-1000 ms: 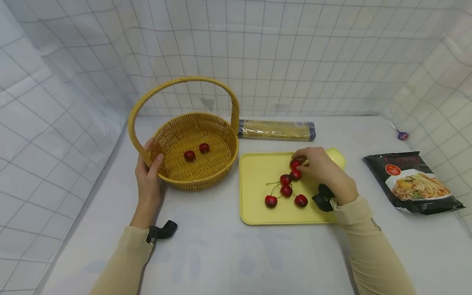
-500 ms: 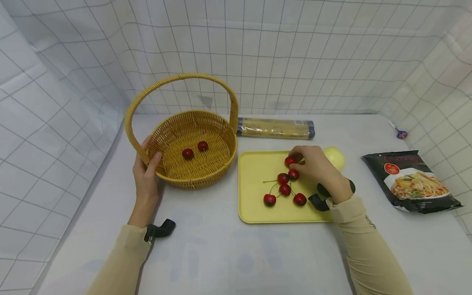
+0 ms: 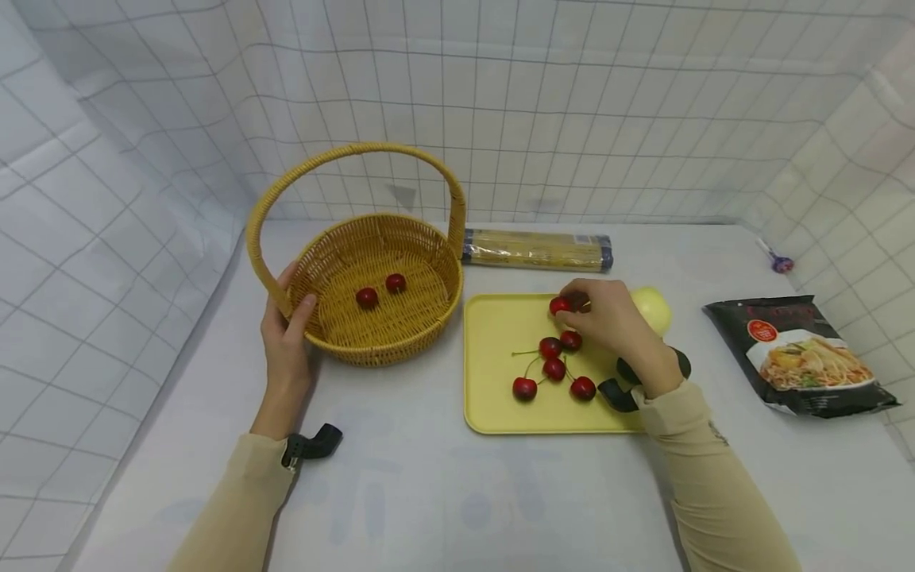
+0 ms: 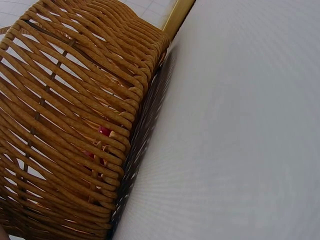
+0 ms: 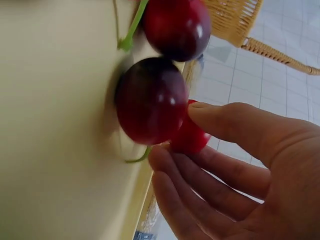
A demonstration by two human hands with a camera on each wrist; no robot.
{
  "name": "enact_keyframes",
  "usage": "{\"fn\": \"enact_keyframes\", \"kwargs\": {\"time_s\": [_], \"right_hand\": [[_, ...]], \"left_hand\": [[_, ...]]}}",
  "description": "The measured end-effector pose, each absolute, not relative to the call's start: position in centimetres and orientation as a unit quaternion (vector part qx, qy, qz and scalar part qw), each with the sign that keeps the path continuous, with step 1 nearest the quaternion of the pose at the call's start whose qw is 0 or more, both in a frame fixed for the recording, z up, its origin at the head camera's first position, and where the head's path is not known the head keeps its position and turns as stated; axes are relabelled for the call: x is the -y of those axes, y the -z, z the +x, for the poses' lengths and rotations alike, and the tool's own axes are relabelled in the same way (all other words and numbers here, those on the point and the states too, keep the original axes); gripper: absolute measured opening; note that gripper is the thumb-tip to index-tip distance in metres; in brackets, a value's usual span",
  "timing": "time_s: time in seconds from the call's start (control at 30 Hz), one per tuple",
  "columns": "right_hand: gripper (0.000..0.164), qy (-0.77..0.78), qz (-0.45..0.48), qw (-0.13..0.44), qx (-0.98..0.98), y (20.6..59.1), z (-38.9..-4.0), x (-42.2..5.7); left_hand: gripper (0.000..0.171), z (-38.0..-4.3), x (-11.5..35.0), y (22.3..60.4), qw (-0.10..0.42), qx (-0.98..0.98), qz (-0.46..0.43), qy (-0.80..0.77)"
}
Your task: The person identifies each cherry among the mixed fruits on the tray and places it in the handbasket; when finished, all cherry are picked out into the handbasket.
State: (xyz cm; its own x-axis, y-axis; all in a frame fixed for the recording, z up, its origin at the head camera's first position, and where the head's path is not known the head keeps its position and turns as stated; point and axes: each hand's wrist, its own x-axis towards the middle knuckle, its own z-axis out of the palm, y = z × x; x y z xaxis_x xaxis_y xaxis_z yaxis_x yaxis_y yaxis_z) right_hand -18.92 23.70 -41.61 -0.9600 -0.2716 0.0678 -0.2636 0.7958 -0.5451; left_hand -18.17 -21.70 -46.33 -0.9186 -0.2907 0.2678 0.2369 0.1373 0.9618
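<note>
On the left, my left hand (image 3: 287, 345) grips the near-left rim of a wicker basket (image 3: 386, 352), thumb inside it and fingers outside. Two dark red cherries (image 3: 367, 298) lie on the basket floor. At the right, over the far part of a yellow tray (image 3: 489, 409), my right hand (image 3: 608, 318) pinches a cherry (image 3: 560, 305) between thumb and fingers; the right wrist view shows this held cherry (image 5: 194, 137) partly behind another cherry (image 5: 152, 100). Several more cherries (image 3: 525, 388), some with stems, rest on the tray. The left wrist view shows the basket's woven side (image 4: 75, 110).
A long clear-wrapped yellow pack (image 3: 536, 250) lies behind the tray. A pale yellow rounded thing (image 3: 651, 310) sits at the tray's far right corner. Farther right are a black noodle packet (image 3: 804, 357) and a lollipop (image 3: 781, 263). The basket's tall handle (image 3: 372, 149) arches over it.
My right hand has shifted slightly left and away from me with the pinched cherry, which now stands apart from the other cherries. The left hand stays on the basket.
</note>
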Motion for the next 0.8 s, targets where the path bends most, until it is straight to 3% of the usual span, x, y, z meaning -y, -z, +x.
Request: {"fn": "enact_keyframes", "kwargs": {"time_s": [0.33,0.8], "right_hand": [[0.027,0.328,-0.142,-0.013,-0.934,39.9,-19.3,-21.9],[0.026,0.377,-0.211,-0.023,-0.902,37.2,-19.7,-16.7]], "left_hand": [[0.055,-18.3,21.7,46.4,0.2,0.715,0.016,0.67],[0.055,-18.2,21.7,46.6,0.203,0.702,0.012,0.682]]}}
